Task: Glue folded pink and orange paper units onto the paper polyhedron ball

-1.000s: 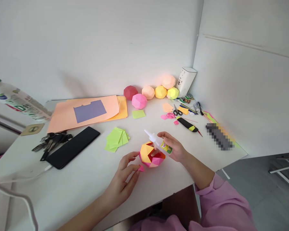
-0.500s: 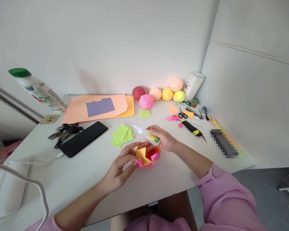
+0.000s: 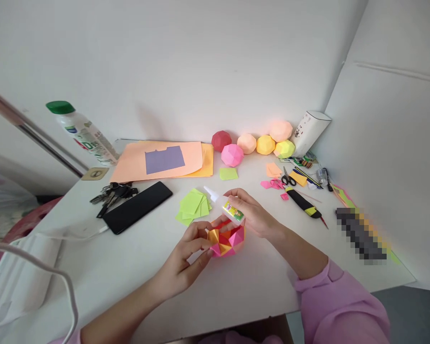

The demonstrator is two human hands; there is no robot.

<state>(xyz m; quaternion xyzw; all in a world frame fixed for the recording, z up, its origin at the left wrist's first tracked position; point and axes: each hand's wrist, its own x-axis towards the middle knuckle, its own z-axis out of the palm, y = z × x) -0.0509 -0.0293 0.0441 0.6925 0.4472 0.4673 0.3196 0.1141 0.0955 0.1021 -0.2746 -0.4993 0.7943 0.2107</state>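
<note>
A partly formed faceted paper ball (image 3: 232,244) in orange, yellow and pink lies before me with its open side up. My left hand (image 3: 189,253) pinches its left edge, thumb and fingers closed at a pink facet. Above the ball my right hand (image 3: 249,210) grips a small white glue bottle (image 3: 233,211), its pointed nozzle tilted up to the left. Some right fingertips reach down to the ball's far rim. Just behind the hands lie lime-green paper pieces (image 3: 193,205) in a loose pile.
Finished paper balls (image 3: 232,155) line the wall. Scissors (image 3: 288,177), a black-and-yellow cutter (image 3: 304,203) and pink scraps (image 3: 272,184) lie to the right. At the left are a phone (image 3: 138,208), keys (image 3: 114,191), a bottle (image 3: 86,134) and a white cable (image 3: 68,286).
My left hand has brought a small pink paper piece to the ball's edge. The ball has turned, showing more of its open side. The glue bottle stays in my right hand; the view has shifted left.
</note>
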